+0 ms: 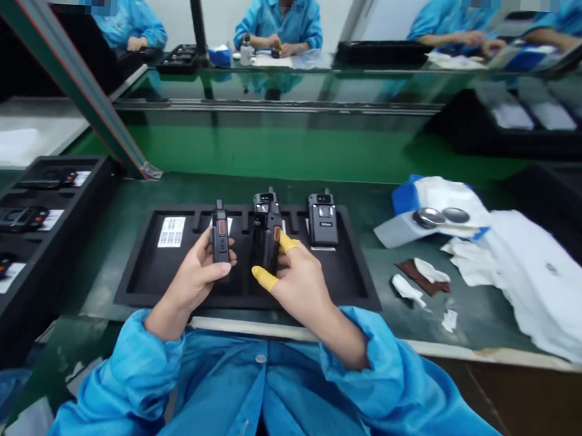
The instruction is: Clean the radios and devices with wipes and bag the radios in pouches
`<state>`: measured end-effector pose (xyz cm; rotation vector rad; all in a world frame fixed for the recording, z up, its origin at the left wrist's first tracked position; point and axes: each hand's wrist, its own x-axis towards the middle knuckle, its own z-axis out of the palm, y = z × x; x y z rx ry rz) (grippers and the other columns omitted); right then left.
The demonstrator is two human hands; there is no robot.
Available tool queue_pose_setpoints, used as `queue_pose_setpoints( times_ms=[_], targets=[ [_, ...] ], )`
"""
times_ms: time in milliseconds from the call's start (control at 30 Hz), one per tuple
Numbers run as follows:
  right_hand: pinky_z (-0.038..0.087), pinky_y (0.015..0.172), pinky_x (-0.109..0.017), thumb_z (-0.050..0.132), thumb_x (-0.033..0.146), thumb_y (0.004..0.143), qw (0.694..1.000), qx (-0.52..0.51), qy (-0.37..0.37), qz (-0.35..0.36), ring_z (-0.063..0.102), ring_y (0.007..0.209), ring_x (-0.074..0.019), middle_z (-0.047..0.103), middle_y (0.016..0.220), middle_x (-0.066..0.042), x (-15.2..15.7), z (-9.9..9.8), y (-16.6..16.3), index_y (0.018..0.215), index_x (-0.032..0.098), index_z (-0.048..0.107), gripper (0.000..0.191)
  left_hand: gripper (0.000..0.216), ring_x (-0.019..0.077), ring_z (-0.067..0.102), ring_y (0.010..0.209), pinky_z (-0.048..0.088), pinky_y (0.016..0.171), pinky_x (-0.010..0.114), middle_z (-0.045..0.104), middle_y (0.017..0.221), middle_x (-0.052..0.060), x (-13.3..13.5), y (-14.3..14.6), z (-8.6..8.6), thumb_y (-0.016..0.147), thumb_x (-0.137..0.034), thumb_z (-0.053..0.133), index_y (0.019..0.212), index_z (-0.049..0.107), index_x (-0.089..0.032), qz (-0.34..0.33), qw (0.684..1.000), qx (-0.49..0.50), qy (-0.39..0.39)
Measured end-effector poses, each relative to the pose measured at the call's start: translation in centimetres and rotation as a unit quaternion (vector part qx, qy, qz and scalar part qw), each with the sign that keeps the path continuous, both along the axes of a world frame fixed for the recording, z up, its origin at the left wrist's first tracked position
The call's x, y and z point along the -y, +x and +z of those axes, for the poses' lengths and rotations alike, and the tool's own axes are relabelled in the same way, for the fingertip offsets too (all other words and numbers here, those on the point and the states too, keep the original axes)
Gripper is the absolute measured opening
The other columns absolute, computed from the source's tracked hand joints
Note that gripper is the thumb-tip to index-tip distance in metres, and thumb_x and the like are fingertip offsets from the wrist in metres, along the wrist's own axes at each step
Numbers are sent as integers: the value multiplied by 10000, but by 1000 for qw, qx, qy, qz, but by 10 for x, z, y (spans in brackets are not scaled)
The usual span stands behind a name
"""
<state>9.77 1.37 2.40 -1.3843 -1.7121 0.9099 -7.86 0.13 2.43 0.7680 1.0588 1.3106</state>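
In the head view, my left hand (pixel 196 271) is wrapped round a black two-way radio (pixel 221 233) with an orange side button, held upright. My right hand (pixel 300 274), with yellow finger cots on thumb and finger, grips a second black radio (pixel 271 243), its orange button facing up beside the fingers. Both are above a black foam tray (pixel 142 281). Just behind the second radio shows the top of another radio (pixel 263 198). A further radio (pixel 323 220) lies in the tray's right compartment, and a white label sheet (pixel 172 232) lies in the left one.
Left stands another black tray (pixel 96 180) with several radios. Right are a white container (pixel 401 231) with round metal lids, crumpled wipes (pixel 475 262) and white foam sheeting (pixel 548 280). A metal post (pixel 95 114) rises at left. Several people in blue work across the glass.
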Motion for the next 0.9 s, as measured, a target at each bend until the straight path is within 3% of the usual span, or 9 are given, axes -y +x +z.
queue_pose_setpoints(
  times_ms=[200, 333, 500, 600, 700, 800, 900],
  targets=[
    [549, 820, -429, 674, 285, 690, 999, 33, -6, -11, 623, 901, -241, 583, 967, -88, -1, 2, 8, 1268, 139, 529, 613, 482, 143, 630, 766, 529, 724, 265, 658, 917, 19, -4, 6, 1, 465, -205, 818, 919, 656, -177, -1, 1000, 3, -29],
    [552, 801, -424, 683, 310, 682, 999, 37, -3, -10, 630, 854, -224, 590, 944, -66, -3, 3, 12, 1239, 183, 554, 586, 470, 154, 633, 773, 534, 747, 292, 649, 920, 24, -5, 8, 1, 486, -241, 815, 918, 644, -177, -13, 999, -16, -37],
    [576, 763, -398, 640, 234, 686, 1000, -26, 15, -7, 642, 857, -213, 597, 1020, -86, -1, -11, 18, 1249, 180, 531, 576, 728, 207, 618, 956, 497, 895, 367, 600, 1072, 37, -6, 12, -13, 485, -180, 807, 1152, 520, -231, 36, 988, -144, 40],
    [588, 740, -360, 626, 210, 711, 994, -84, 67, -11, 652, 884, -203, 615, 1029, -78, 3, -27, 23, 1170, 202, 553, 465, 792, 265, 532, 1161, 428, 999, 425, 535, 1212, 74, -5, 15, -28, 541, -160, 765, 1254, 432, -243, 106, 942, -296, 122],
    [576, 814, -357, 626, 160, 728, 985, -94, 141, -23, 657, 918, -194, 648, 983, -45, 6, -41, 26, 1078, 231, 579, 360, 635, 259, 538, 1132, 430, 988, 434, 538, 1156, 72, -4, 17, -37, 606, -131, 690, 1192, 462, -223, 144, 876, -420, 186],
    [574, 825, -336, 627, 129, 735, 979, -98, 177, -28, 665, 907, -179, 661, 964, -30, 7, -47, 27, 1056, 239, 588, 342, 546, 220, 574, 1010, 470, 912, 404, 550, 1055, 44, -3, 18, -39, 624, -92, 631, 1129, 471, -224, 153, 834, -461, 260],
    [574, 831, -355, 630, 150, 746, 981, -107, 158, -30, 663, 919, -187, 661, 967, -41, 8, -47, 27, 1044, 234, 590, 312, 528, 217, 569, 983, 460, 896, 404, 552, 1036, 38, -2, 19, -35, 630, -74, 623, 1108, 473, -240, 158, 814, -461, 316]
  ],
)
